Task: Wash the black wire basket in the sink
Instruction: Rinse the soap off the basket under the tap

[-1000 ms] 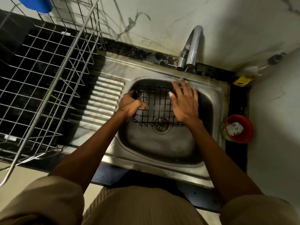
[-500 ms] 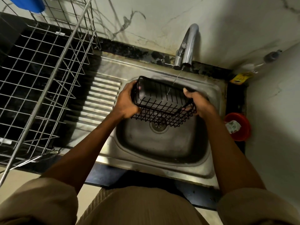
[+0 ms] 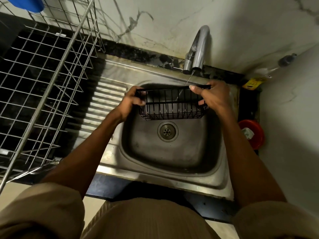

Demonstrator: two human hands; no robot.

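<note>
The black wire basket (image 3: 172, 105) hangs level over the back half of the steel sink (image 3: 170, 152), its long side facing me. My left hand (image 3: 129, 102) grips its left end and my right hand (image 3: 213, 97) grips its right end, thumb on the top rim. A thin stream of water runs from the chrome tap (image 3: 198, 50) onto the basket's rim near my right thumb. The drain (image 3: 167, 131) shows below the basket.
A large steel wire dish rack (image 3: 43, 83) stands on the dark counter at left, beside the ribbed drainboard (image 3: 105, 107). A red bowl (image 3: 252, 133) with a scrap inside sits right of the sink. A yellow packet (image 3: 252, 82) lies in the back right corner.
The basket lay in the sink with my right palm flat on it; both hands have since lifted it by its ends and turned it level under the tap stream.
</note>
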